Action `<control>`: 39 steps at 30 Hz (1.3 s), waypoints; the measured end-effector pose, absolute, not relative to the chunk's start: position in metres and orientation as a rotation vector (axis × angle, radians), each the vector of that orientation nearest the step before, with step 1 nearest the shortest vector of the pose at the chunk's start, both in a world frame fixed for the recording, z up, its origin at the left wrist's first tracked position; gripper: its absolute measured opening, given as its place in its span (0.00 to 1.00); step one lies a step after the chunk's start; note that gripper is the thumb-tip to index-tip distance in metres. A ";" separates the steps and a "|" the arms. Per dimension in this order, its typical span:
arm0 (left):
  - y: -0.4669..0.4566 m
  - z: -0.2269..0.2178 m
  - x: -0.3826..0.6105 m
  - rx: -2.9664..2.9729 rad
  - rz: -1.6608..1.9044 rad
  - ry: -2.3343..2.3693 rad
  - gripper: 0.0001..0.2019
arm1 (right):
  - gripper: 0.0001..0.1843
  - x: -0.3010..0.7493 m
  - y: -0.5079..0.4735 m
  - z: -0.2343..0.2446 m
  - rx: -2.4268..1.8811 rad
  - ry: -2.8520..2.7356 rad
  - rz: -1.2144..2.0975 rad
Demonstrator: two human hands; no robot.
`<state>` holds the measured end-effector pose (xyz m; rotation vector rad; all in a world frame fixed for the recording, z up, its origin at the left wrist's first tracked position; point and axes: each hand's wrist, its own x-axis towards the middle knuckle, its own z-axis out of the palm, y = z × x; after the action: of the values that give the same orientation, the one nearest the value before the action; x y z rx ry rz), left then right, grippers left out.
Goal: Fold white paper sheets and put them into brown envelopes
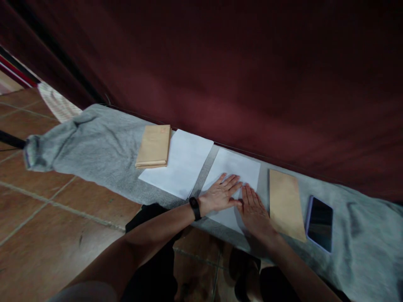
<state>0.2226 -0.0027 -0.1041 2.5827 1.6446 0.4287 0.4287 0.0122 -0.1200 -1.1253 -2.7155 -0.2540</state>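
Both my hands lie flat, fingers stretched out, on a white sheet of paper (236, 168) spread on a grey cloth (103, 144). My left hand (220, 193), with a black band on its wrist, presses the sheet's near left part. My right hand (254, 208) rests beside it on the sheet's right part, thumb touching the left hand. Neither hand holds anything.
A second white sheet (182, 161) lies to the left, with a stack of brown envelopes (154, 146) partly on it. A single brown envelope (285, 200) and a dark phone (320, 223) lie to the right. A dark red curtain (252, 75) hangs behind; tiled floor (47, 226) lies below.
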 end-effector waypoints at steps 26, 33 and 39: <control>0.015 -0.105 0.208 2.412 0.397 1.923 0.27 | 0.34 0.398 -0.009 -0.115 -1.087 -2.594 0.012; 0.020 -0.106 0.198 2.299 0.391 2.126 0.29 | 0.36 0.406 -0.008 -0.111 -1.184 -2.553 -0.069; 0.023 -0.107 0.193 2.206 0.375 2.231 0.31 | 0.38 0.413 -0.006 -0.113 -1.222 -2.545 -0.120</control>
<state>0.1931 0.0234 -0.1066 2.2058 2.2314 0.3755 0.4134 -0.0062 -0.1126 -1.2222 -2.5454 -0.1196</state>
